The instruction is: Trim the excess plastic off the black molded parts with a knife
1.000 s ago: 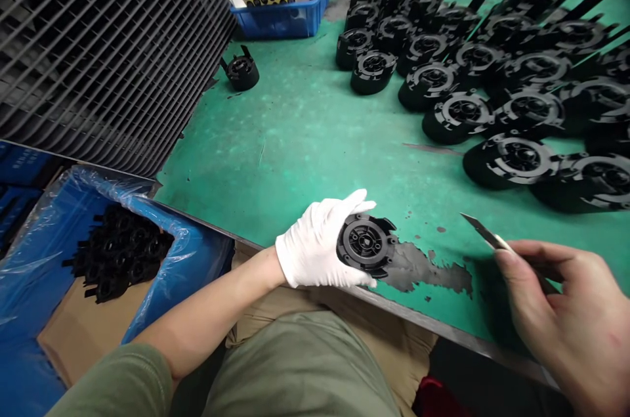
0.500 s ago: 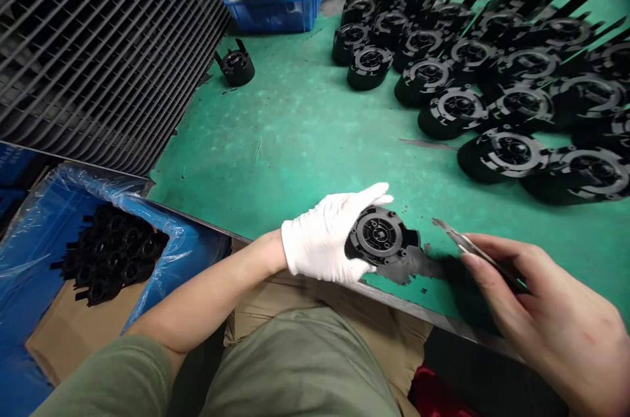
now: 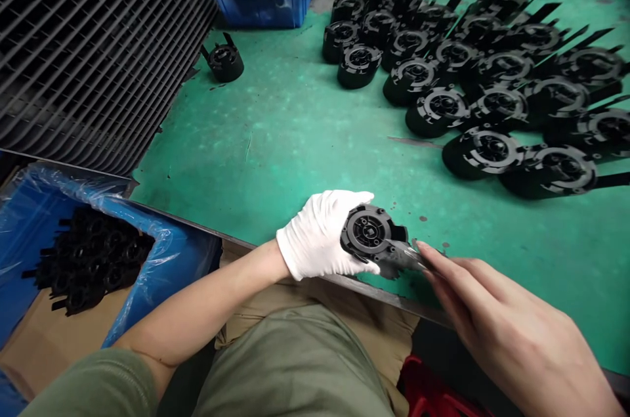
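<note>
My left hand (image 3: pixel 319 236), in a white glove, is closed around a round black plastic housing (image 3: pixel 369 231) near the front edge of the table. The housing's ringed, ribbed face points up, with a tab sticking out on its right. In my bare right hand (image 3: pixel 497 312) is a slim metal knife (image 3: pixel 411 257), pinched between thumb and fingers. Its blade tip reaches the right lower rim of the housing; whether it touches I cannot tell. Dark scraps lie on the green table (image 3: pixel 295 121) around the housing.
Rows of similar black housings (image 3: pixel 438 108) stand at the right and back. One more housing (image 3: pixel 225 62) sits far left beside stacked black grilles (image 3: pixel 98 43). A blue bin (image 3: pixel 260 8) stands behind; a plastic-lined blue crate (image 3: pixel 182 259) with black parts is at lower left.
My right hand has moved left, bringing the knife from beside the housing to its rim. My left hand still holds the housing. The camera view has shifted slightly.
</note>
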Demonstrator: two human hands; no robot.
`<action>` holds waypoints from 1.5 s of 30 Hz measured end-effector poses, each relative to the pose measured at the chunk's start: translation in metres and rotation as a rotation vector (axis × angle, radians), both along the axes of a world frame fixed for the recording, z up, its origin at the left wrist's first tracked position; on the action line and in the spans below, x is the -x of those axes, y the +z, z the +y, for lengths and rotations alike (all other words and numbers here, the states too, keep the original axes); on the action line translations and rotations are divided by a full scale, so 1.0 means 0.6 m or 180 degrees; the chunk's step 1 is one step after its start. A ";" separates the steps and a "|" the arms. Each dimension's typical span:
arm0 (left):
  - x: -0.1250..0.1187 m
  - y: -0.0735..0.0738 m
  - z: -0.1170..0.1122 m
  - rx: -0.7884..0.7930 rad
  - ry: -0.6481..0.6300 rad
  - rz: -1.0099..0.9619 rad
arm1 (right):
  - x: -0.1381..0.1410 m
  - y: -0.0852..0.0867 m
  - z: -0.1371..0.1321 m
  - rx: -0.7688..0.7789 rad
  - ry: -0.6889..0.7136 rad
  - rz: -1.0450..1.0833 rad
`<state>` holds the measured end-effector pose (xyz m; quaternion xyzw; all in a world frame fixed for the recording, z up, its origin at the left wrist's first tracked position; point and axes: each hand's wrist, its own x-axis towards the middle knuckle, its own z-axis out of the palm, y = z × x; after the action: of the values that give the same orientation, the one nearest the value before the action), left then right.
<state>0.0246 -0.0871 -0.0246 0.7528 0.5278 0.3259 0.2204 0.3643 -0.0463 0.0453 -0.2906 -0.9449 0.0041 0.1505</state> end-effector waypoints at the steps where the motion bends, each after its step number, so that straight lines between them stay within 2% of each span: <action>1: 0.001 0.000 0.000 -0.0014 -0.0014 0.0014 | -0.002 -0.001 -0.002 0.0035 0.0029 -0.0060; 7: 0.001 0.002 0.000 -0.0030 -0.0017 0.0106 | -0.015 0.016 0.003 0.0102 0.0201 -0.0470; 14: -0.002 0.006 0.003 -0.0012 0.0020 0.0080 | -0.005 0.028 0.042 -0.0093 0.0613 -0.0338; 20: 0.004 0.024 0.004 0.0042 -0.0114 -0.0011 | -0.028 0.023 0.092 0.0354 0.1012 -0.0148; 23: 0.019 0.035 0.003 0.0115 -0.0310 -0.0085 | -0.042 0.017 0.111 0.0541 0.0834 0.0176; 26: 0.034 0.045 0.000 0.0258 -0.0558 -0.0218 | -0.045 0.011 0.121 0.0405 0.0563 0.0191; 29: 0.039 0.053 -0.006 0.0209 -0.0624 -0.0305 | -0.035 0.009 0.123 0.0234 0.0613 0.0121; 35: 0.019 0.043 -0.005 0.0347 -0.0362 -0.0348 | -0.010 0.005 0.112 0.0067 0.0677 0.0045; 40: 0.006 0.030 0.003 0.0387 -0.0186 -0.0289 | -0.008 0.006 0.115 0.0199 0.0881 0.0020; 45: 0.008 0.028 0.000 0.0153 -0.0151 -0.0299 | -0.020 -0.001 0.119 0.0202 0.0660 0.0148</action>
<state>0.0198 -0.0871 -0.0077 0.7435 0.5065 0.3428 0.2706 0.3763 0.0249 0.0450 -0.1957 -0.9656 0.0563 0.1618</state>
